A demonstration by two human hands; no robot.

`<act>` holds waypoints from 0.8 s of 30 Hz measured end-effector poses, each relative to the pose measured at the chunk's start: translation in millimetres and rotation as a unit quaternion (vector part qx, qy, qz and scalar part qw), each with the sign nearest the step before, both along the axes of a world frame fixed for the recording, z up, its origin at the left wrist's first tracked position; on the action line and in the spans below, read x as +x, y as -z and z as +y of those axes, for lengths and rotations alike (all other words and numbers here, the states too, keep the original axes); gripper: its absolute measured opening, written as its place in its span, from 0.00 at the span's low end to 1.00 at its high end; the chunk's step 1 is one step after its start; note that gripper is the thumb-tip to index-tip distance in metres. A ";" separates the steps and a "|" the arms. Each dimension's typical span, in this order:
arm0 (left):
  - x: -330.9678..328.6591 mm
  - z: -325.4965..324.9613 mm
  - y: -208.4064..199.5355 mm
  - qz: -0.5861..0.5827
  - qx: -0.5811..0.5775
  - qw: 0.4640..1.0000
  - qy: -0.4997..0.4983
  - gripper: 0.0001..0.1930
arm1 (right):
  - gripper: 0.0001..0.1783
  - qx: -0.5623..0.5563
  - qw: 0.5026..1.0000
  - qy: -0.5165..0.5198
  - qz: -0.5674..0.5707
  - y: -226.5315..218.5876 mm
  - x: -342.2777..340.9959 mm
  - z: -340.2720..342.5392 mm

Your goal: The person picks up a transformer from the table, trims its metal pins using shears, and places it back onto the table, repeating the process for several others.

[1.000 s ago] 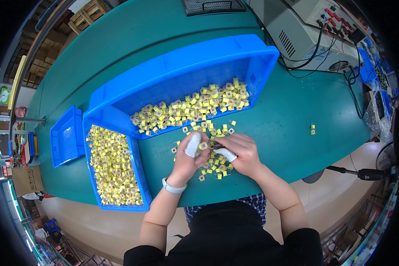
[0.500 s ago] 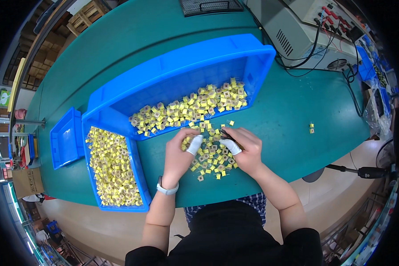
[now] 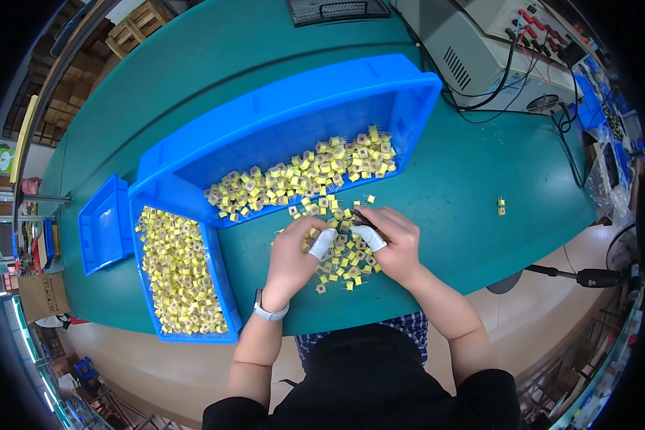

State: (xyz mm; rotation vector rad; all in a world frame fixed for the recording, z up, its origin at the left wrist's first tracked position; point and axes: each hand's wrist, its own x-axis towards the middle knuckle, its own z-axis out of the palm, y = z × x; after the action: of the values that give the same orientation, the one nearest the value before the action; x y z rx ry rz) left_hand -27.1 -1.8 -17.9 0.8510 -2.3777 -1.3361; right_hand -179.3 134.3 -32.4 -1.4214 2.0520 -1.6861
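Observation:
Small yellow transformers with brownish cores and thin pins lie in a loose pile (image 3: 350,271) on the green table, beneath and between my hands. My left hand (image 3: 290,259), a white cover on its thumb, is closed in a pinch at the pile's left side; whatever its fingertips hold is hidden. From the right, my right hand (image 3: 399,245), also with a white-covered thumb, grips dark tweezers (image 3: 363,216) whose tips point toward the left fingertips. Just beyond, a large blue tub (image 3: 279,104) lies tipped on its side, with more transformers spread along its opening.
A blue bin (image 3: 223,290) full of transformers stands left of my left forearm, and a shallow blue tray (image 3: 107,226) lies farther left. Two transformers (image 3: 502,206) sit apart at the right. Beige equipment (image 3: 480,64) with cables and a black mesh tray (image 3: 337,10) stand at the back.
My left hand has shifted slightly right and down, uncovering some transformers near the tub's edge. My right hand stays almost in place, still gripping the tweezers.

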 end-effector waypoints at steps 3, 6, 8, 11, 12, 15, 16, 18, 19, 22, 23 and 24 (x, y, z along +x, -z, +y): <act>1.9 -2.1 -2.8 0.051 0.145 0.988 0.019 0.08 | 0.19 -0.002 1.000 -0.022 0.005 -1.5 -2.1 -0.4; 1.2 -1.4 5.0 0.110 0.226 0.967 0.032 0.07 | 0.18 -0.003 0.999 -0.045 0.013 -0.5 -1.4 -0.9; 3.8 -2.0 1.9 0.108 0.312 0.943 0.039 0.06 | 0.18 -0.001 0.999 -0.046 0.014 1.0 -1.0 -1.0; 5.3 -1.8 4.3 0.110 0.408 0.905 0.048 0.06 | 0.18 0.000 0.999 -0.051 0.002 1.3 -1.4 -1.3; 5.8 -1.9 5.4 0.115 0.420 0.899 0.049 0.06 | 0.18 0.001 0.999 -0.053 -0.006 0.2 -1.1 -1.6; 3.0 0.2 5.9 0.123 0.440 0.889 0.018 0.07 | 0.18 0.002 0.998 -0.057 -0.008 0.8 -0.4 -1.1; 2.2 0.3 5.8 0.124 0.440 0.889 0.018 0.07 | 0.17 0.001 0.998 -0.059 -0.002 1.6 -0.1 -0.8; 0.6 0.7 5.1 0.104 0.431 0.896 0.001 0.09 | 0.17 -0.003 0.998 -0.057 0.004 3.5 0.5 -0.6; 0.2 1.3 4.8 0.105 0.431 0.896 0.001 0.09 | 0.17 -0.008 0.998 -0.055 0.010 3.8 0.7 -0.5; 0.2 1.7 4.8 0.113 0.455 0.883 -0.020 0.11 | 0.17 0.003 0.998 -0.053 0.015 1.0 1.4 -0.2; 0.7 0.9 5.1 0.123 0.461 0.879 -0.007 0.12 | 0.17 0.003 0.999 -0.052 0.015 0.9 1.3 -0.2; 1.0 0.4 5.6 0.133 0.468 0.874 0.006 0.13 | 0.17 -0.002 0.998 -0.054 0.026 0.8 1.1 -0.2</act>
State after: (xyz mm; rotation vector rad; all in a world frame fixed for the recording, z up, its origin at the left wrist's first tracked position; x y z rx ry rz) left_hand -26.1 -1.4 -23.6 0.7651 -1.4439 -2.4632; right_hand -178.2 134.1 -33.2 -1.5630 1.9609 -1.6294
